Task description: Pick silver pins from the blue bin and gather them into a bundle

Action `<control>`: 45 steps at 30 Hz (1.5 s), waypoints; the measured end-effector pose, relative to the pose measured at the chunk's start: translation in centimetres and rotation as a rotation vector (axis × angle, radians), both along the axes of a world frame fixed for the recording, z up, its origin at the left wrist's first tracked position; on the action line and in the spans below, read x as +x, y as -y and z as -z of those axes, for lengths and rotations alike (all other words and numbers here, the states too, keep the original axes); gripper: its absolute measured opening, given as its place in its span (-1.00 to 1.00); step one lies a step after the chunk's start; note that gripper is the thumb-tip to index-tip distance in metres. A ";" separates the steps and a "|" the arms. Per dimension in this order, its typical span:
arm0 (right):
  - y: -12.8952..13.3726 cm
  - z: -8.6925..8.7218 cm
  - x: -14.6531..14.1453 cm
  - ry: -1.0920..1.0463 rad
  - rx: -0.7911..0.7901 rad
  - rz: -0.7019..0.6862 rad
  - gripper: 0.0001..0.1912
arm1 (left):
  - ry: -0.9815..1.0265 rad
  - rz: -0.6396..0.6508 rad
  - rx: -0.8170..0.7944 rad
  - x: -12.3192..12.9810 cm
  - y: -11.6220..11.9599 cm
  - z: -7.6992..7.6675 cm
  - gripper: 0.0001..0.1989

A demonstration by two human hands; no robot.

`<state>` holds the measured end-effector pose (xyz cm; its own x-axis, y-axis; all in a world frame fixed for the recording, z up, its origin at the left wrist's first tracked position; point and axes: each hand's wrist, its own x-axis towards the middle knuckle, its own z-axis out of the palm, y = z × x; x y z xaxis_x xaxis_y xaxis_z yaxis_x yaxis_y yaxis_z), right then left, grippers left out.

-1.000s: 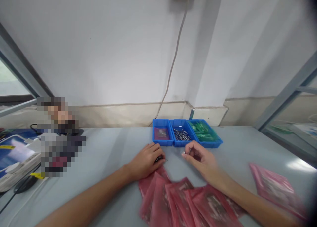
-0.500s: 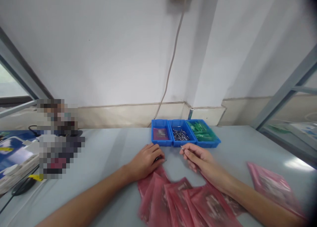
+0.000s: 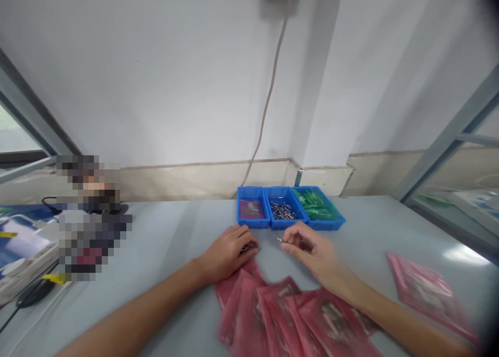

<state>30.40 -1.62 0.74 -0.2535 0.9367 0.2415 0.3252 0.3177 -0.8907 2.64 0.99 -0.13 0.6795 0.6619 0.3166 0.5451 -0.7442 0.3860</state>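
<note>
Pinching a thin metal pin [image 3: 279,239] just before the blue plastic trays [image 3: 290,223], the right hand [image 3: 312,250] could drop it; left hand [image 3: 230,253] clutches small dark parts.

No writing is showing clearly enough to read anywhere. The pink bags [image 3: 296,320] are carrying pale printed patches, but blur is hiding them. The blue sheets [image 3: 19,237] at far left are showing no legible letters either.
</note>
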 end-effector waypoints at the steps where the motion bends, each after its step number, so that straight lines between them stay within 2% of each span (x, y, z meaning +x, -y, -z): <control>1: -0.1 0.1 0.0 -0.025 -0.042 -0.019 -0.74 | -0.002 -0.001 -0.001 0.0 0.0 0.0 -0.88; 5: -0.4 0.4 0.0 -0.140 -0.192 -0.079 -0.63 | -0.018 -0.018 0.016 0.1 0.0 0.1 -0.89; 10: -0.4 0.2 0.0 -0.274 -0.301 -0.087 -0.58 | -0.042 -0.046 0.021 0.2 0.0 0.3 -0.89; 13: -0.4 -0.1 0.1 -0.284 -0.280 -0.058 -0.60 | -0.034 -0.047 0.013 0.2 0.0 0.3 -0.89; 18: -0.3 -0.5 0.2 -0.164 -0.189 0.004 -0.62 | -0.028 -0.053 0.012 0.2 0.0 0.3 -0.89; 25: -0.2 -0.7 -0.1 -0.097 -0.155 0.002 -0.65 | -0.035 -0.073 0.029 0.2 0.0 0.4 -0.88; 39: -0.6 0.9 0.3 -0.142 -0.177 -0.088 -0.59 | -0.028 -0.067 0.016 0.1 -0.1 0.4 -0.89; 45: -0.5 0.8 0.2 -0.144 -0.167 -0.037 -0.67 | -0.037 -0.065 0.010 0.1 -0.1 0.4 -0.90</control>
<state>30.58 -1.10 -0.05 -0.2627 0.9574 0.1197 0.1821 0.1710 -0.9683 2.72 1.10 -0.57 0.6469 0.7018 0.2983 0.6060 -0.7106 0.3575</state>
